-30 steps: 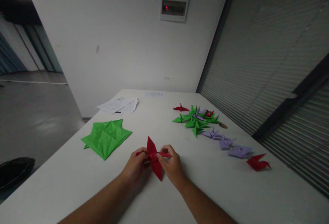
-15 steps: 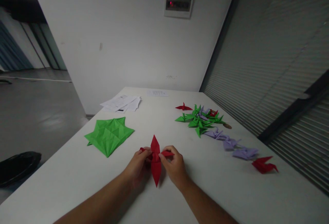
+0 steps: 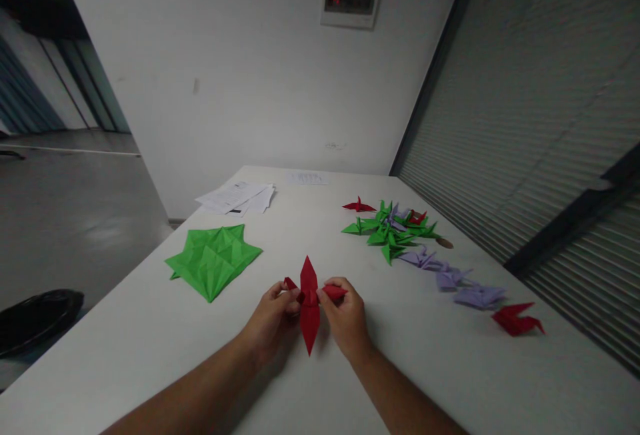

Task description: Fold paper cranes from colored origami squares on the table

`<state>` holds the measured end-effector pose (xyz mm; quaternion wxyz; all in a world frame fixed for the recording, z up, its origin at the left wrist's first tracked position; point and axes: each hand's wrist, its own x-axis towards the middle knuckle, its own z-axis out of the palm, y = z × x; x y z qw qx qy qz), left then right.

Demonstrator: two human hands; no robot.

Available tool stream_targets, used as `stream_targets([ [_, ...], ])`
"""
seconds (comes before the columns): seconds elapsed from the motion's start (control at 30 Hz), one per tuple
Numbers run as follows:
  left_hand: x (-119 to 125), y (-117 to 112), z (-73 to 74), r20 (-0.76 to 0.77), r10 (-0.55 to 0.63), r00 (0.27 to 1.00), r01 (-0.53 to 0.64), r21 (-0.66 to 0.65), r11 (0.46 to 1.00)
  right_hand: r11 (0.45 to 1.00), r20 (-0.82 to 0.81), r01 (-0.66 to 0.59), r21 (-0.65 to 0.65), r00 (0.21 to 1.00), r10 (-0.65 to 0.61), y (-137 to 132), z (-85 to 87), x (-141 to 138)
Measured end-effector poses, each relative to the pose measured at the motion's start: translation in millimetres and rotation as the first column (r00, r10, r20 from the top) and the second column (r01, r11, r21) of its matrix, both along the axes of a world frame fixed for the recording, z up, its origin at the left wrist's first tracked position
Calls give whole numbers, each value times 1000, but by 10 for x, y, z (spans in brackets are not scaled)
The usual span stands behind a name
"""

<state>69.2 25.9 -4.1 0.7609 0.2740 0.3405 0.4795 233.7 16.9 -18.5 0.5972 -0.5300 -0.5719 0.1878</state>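
A red paper crane (image 3: 309, 315) is held between my two hands just over the white table (image 3: 165, 368), its pointed wings spread toward and away from me. My left hand (image 3: 274, 315) pinches it at the left, where a bent red tip sticks up past the fingers. On the other side my right hand (image 3: 345, 312) grips the red point at the right between thumb and fingers. Part of the crane's body is hidden behind my fingertips.
Creased green paper (image 3: 215, 262) lies at the left, printed sheets (image 3: 237, 196) behind it. To the right are a pile of green cranes (image 3: 385, 228), several purple cranes (image 3: 479, 296) and a red crane (image 3: 517, 320). A black-lined bin (image 3: 40, 318) stands beyond the left edge.
Both hands have moved slightly right and away from me with the red crane. The bent tip at its left now shows more clearly. The view has shifted a little.
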Motion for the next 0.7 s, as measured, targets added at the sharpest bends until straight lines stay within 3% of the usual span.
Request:
stream_targets([
  [0.2,11,0,-9,-62,7,998,-11,-72,997,954,367,-97,283,930,-14,-104,88,-20],
  [0.33,1,-32,31,-7,-10,1000,9,-18,1000,928,430,-162,335,903,3,-151,123,-61],
  [0.53,-3,-62,88,18,16,1000,-17,43,999,994,73,30,102,997,-38,-128,116,-51],
  [0.7,-1,-49,98,75,33,997,-36,35,999,995,-304,-59,-75,952,33,-45,15,-37],
])
